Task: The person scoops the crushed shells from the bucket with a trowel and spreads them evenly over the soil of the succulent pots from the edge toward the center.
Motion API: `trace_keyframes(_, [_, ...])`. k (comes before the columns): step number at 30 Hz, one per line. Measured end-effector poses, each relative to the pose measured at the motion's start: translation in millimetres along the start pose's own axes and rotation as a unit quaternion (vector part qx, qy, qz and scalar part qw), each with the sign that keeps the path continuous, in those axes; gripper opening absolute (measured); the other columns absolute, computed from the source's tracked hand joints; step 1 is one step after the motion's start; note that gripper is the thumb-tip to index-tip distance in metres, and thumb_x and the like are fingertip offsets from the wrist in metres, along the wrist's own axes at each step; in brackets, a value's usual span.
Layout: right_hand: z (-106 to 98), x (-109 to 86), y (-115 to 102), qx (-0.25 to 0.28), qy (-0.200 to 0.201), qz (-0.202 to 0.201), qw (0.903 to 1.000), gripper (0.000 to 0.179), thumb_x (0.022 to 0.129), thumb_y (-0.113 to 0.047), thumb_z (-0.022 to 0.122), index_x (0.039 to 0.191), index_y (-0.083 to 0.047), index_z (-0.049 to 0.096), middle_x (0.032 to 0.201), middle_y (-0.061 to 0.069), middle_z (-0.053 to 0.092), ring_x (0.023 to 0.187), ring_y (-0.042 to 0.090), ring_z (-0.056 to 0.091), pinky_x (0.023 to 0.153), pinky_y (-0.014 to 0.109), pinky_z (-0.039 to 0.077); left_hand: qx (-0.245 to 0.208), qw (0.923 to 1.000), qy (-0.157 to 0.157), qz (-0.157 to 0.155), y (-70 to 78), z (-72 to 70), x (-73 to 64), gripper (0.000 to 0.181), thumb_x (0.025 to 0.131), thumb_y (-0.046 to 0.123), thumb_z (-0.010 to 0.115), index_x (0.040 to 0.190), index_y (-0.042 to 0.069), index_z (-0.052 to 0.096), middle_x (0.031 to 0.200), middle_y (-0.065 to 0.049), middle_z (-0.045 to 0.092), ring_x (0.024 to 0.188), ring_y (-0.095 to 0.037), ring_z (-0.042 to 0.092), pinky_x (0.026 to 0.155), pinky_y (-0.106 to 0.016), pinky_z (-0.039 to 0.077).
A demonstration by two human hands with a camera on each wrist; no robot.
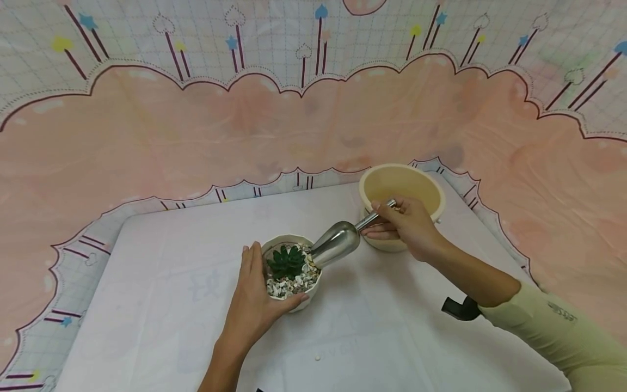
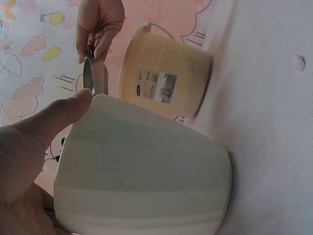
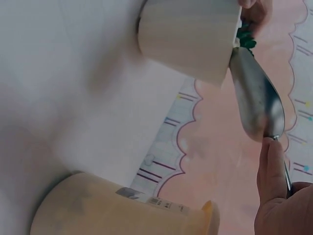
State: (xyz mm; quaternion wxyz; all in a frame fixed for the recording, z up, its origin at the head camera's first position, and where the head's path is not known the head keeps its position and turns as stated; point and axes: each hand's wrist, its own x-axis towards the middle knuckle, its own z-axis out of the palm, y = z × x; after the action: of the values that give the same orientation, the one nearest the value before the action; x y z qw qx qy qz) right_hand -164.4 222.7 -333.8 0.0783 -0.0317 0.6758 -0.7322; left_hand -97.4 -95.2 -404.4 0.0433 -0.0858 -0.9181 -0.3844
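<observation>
A white faceted flower pot [image 1: 308, 294] stands on the table, holding a dark green succulent [image 1: 286, 262] and pale pebbles [image 1: 296, 283]. My left hand [image 1: 254, 302] grips it from the left, thumb at the near rim and fingers round the far side. By its handle, my right hand [image 1: 409, 226] holds a shiny metal scoop [image 1: 338, 243], tilted down to the left. The scoop's tip reaches over the pot's right rim, right at the pebbles. In the right wrist view, the scoop [image 3: 257, 95] meets the rim beside the green leaves.
Behind and below the right hand stands a cream-yellow bucket [image 1: 436, 190] with a label [image 2: 156, 85] on its side. One small white pebble [image 1: 317, 357] lies near the table's front. A patterned cloth [image 1: 245, 125] hangs behind the white-covered table [image 1: 161, 283]. A black object [image 1: 460, 308] shows by the right sleeve.
</observation>
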Motion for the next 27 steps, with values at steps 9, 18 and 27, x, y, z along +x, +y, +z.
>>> trace_keyframes(9, [-3,-2.9,-5,-0.006,0.003,0.004,1.0000,0.019,0.111,-0.009,0.053,0.107,0.010,0.051,0.092,0.019,0.077,0.082,0.026,0.079,0.079,0.036,0.062,0.010,0.9998,0.000,0.019,4.5,-2.2,2.4,0.137,0.072,0.052,0.096,0.163,-0.011,0.015,0.170,-0.029,0.014,0.159,-0.043,0.006,0.120,-0.060,0.026])
trace_keyframes(18, [-22,-8.6,-37,0.011,0.018,-0.053,0.9984,0.021,0.109,-0.007,0.057,0.108,0.013,0.056,0.091,0.018,0.078,0.080,0.027,0.079,0.075,0.036,0.062,0.022,0.9992,0.013,0.030,17.8,-6.7,3.8,0.133,0.076,0.058,0.091,0.164,-0.008,0.016,0.172,-0.025,0.014,0.160,-0.038,0.004,0.121,-0.059,0.026])
trace_keyframes(27, [-63,-6.0,-91,-0.017,0.114,-0.186,0.9758,0.023,0.104,-0.013,0.068,0.104,0.010,0.063,0.092,0.015,0.079,0.079,0.024,0.079,0.070,0.034,0.062,0.004,0.9962,0.043,0.075,45.7,-3.7,10.3,0.125,0.081,0.052,0.090,0.165,-0.006,0.018,0.173,-0.020,0.016,0.161,-0.033,0.004,0.120,-0.060,0.026])
